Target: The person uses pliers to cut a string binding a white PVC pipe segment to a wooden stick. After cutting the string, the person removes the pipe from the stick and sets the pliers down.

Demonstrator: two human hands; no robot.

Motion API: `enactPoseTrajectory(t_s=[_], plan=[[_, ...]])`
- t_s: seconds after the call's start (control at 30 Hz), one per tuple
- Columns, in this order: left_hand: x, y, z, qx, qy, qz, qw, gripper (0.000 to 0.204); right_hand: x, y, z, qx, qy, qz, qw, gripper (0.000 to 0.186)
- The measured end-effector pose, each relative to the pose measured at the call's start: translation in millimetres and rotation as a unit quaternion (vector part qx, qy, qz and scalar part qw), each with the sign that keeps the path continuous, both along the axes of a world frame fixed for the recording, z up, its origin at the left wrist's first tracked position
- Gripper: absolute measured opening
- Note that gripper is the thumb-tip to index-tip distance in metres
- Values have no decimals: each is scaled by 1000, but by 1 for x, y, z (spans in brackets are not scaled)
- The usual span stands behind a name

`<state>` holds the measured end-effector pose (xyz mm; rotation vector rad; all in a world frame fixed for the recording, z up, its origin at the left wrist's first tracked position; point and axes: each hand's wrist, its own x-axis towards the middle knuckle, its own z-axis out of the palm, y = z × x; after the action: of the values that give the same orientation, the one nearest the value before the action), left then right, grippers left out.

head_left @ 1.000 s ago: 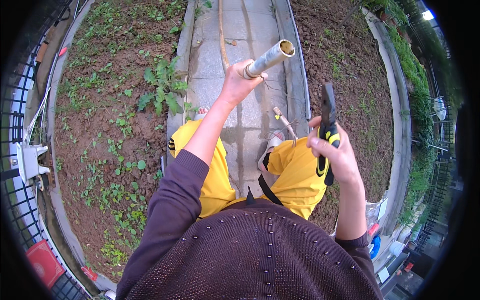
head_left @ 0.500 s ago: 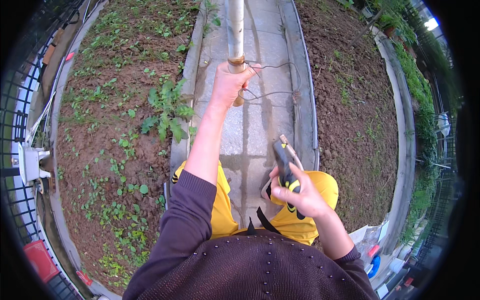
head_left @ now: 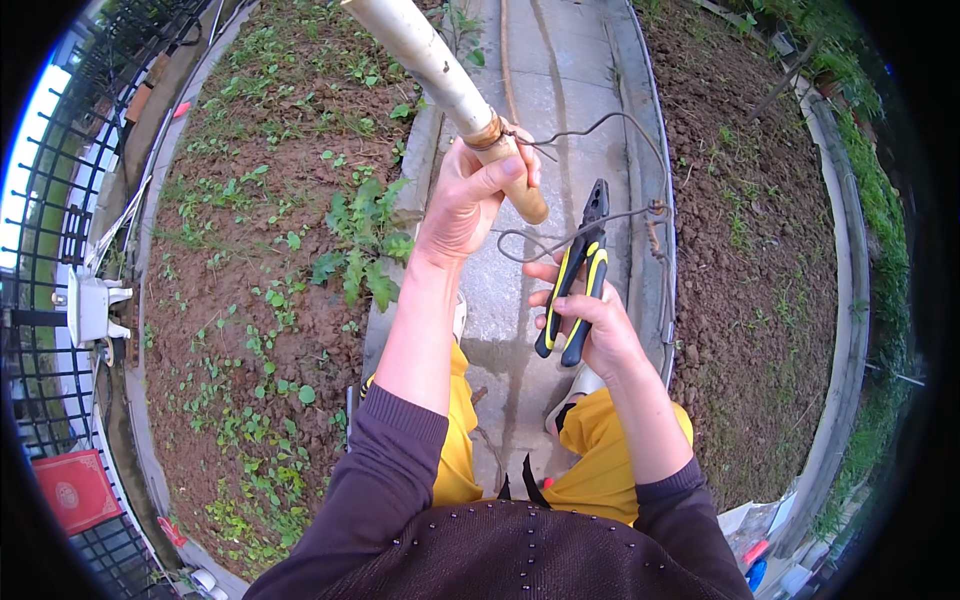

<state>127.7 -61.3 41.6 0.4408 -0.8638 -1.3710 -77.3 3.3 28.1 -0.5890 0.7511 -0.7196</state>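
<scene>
- Holding a whitish round pole (head_left: 425, 60), ending in tan, over a grey slab path (head_left: 500, 300); now leaning toward the upper left, after pointing nearly straight ahead half a second ago.
- Wrapping the left hand (head_left: 472, 200) round the pole, just below its brown band (head_left: 487, 132), thumb and fingers pressing against it.
- Trailing from the band: a thin dark bent metal wire (head_left: 615, 114), arching out to the right, twisting into a knot, then doubling back in a loose loop.
- Raising black-and-yellow long-handled pliers (head_left: 595, 265) from low over yellow cloth trousers (head_left: 610, 430) up to that loop; overlapping the returning strand near the pivot, but not showing whether gripping it or merely passing it.
- Pinching the pliers in the right hand (head_left: 603, 328), thumb lying on one handle, fingers fanning out behind.
- Bringing tool and wire together this way, apparently putting the strand within reach while steadying the pole.
- Bordering the path: a brown soil bed (head_left: 760, 330) on the right and a green leafy plant (head_left: 362, 240) on the left.
</scene>
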Motion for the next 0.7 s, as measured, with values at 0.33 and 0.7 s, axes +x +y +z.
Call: enactPoseTrajectory(t_s=[0.33, 0.7], plan=[[-1, -9, -22, 4, -43, 142, 989, 49, -15, -3, 5, -231, 142, 91, 958, 56], [-61, -16, -14, 27, -191, 97, 976, 42, -38, -18, -4, -217, 151, 25, 964, 43]])
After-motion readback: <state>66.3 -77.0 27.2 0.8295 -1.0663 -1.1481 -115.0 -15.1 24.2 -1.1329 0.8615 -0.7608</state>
